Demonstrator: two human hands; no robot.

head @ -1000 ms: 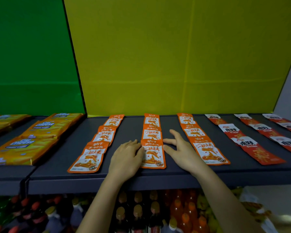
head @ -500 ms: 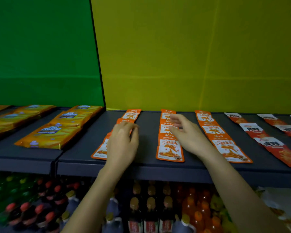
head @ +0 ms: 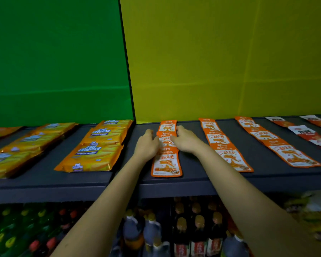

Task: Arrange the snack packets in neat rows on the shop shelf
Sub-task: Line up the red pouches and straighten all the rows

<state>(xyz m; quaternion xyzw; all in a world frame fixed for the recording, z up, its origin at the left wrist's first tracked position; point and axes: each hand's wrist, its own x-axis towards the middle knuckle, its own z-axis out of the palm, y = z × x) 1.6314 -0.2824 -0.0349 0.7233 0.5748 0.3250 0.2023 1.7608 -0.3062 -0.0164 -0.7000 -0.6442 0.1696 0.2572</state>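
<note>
Head view, surroundings: Cal Cheese packets (head: 98, 145) lie in rows on the left section of the shelf (head: 193, 180). Red-and-white packets (head: 304, 133) line the far right. A green panel (head: 54, 62) and a yellow panel (head: 230, 62) stand behind, and bottles (head: 195, 230) stand on the level below.
In the way: both forearms cross the shelf's front edge, and the hands hide the side edges of the middle packet (head: 165, 139).
Left orange row (head: 166, 164): three overlapping orange packets with white printed panels run straight from front to back, just right of the shelf seam.
Neighbours: the second orange row (head: 224, 145) and the third orange row (head: 278, 145) lie apart to the right.
Left hand (head: 146, 145): its loosely extended fingers press the middle packet's left edge.
Right hand (head: 185, 140): its fingers lie flat and close together on the packet's right edge.
Change: half a second ago the right hand lay by the second orange row and the left row sat askew; now both hands flank it and it lies straight.
</note>
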